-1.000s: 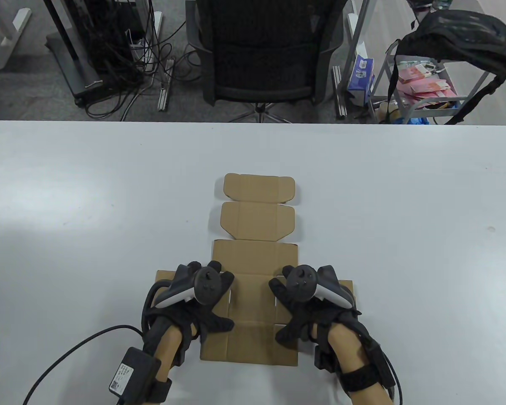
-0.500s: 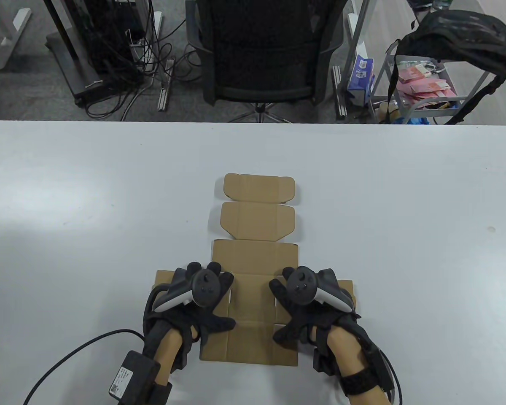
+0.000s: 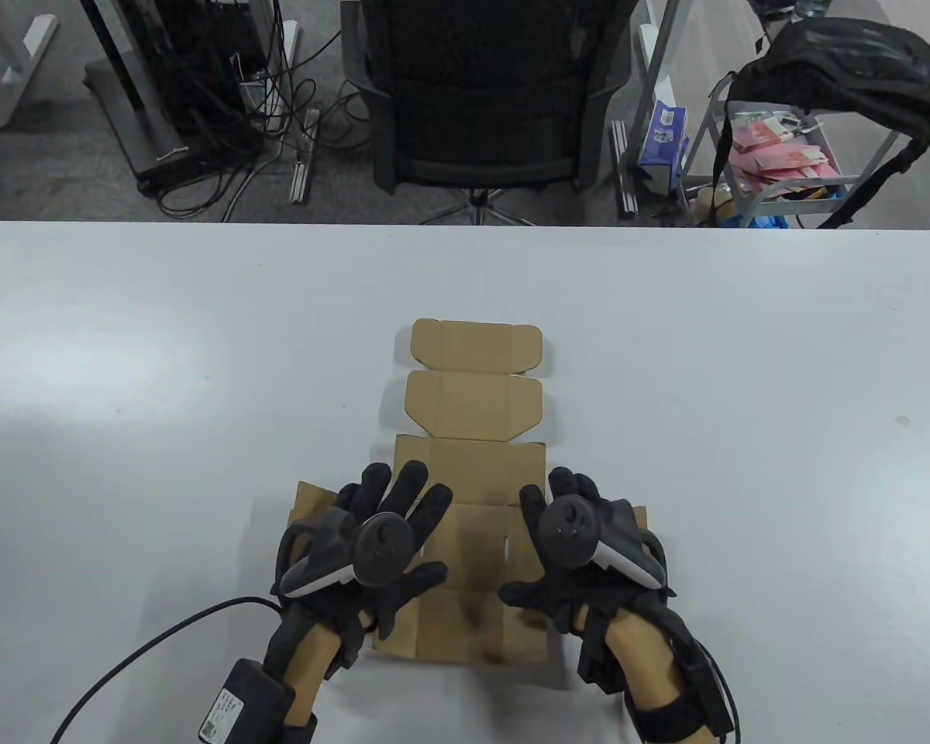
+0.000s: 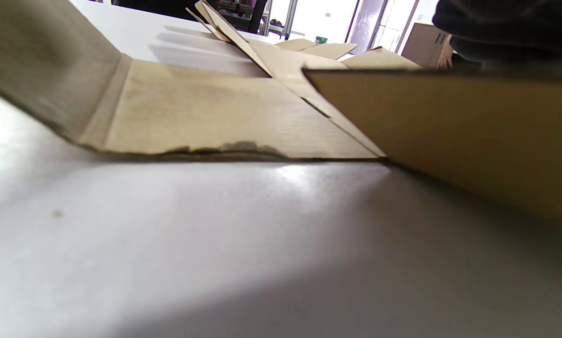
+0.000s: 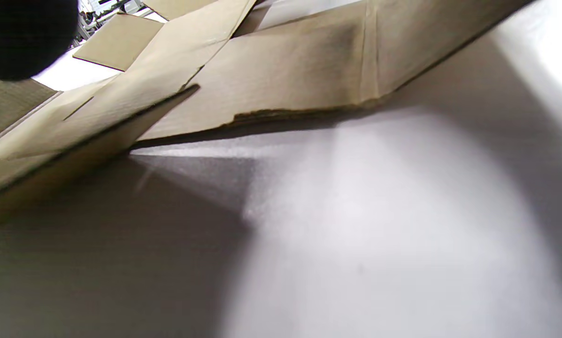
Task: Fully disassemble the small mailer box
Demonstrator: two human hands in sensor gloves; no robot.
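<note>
Now the left hand (image 3: 372, 542) and the right hand (image 3: 581, 542) are hovering with fingers spread wide, holding nothing, over the near end of the flat brown cardboard mailer box (image 3: 469, 473), which is lying unfolded on the white table (image 3: 124, 387). It looks light, thin and bendy, so holding its side flaps seems best

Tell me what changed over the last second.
Both hands, left hand and right hand, lifted off the flattened box, fingers now spread. Its side flaps sprang up and the near end shifted slightly. The far flaps and table stayed put.
</note>
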